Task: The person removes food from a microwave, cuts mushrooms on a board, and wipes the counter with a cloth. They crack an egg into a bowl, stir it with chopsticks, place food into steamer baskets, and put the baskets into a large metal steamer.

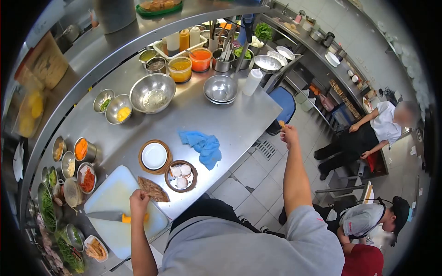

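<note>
My left hand [139,201] is closed at the near edge of the white cutting board [108,195], against the end of a brown, flat, leaf-like piece [153,190]. Whether the fingers grip that piece is unclear. Under my left forearm lie a knife [103,215] and orange-yellow food [126,218]. My right hand [289,134] is stretched out past the table's right edge, pinching a small orange-brown piece [282,123]. Between the hands are a steamer basket with white buns [181,176], a white dish on a round wooden base [154,156] and a crumpled blue cloth [202,147].
Steel bowls [153,93], sauce tubs [180,70] and a white squeeze bottle [252,82] stand along the table's back. Ingredient bowls [86,177] line the left. A blue bin [282,105] is beside the right corner. Other people [386,122] are at the right.
</note>
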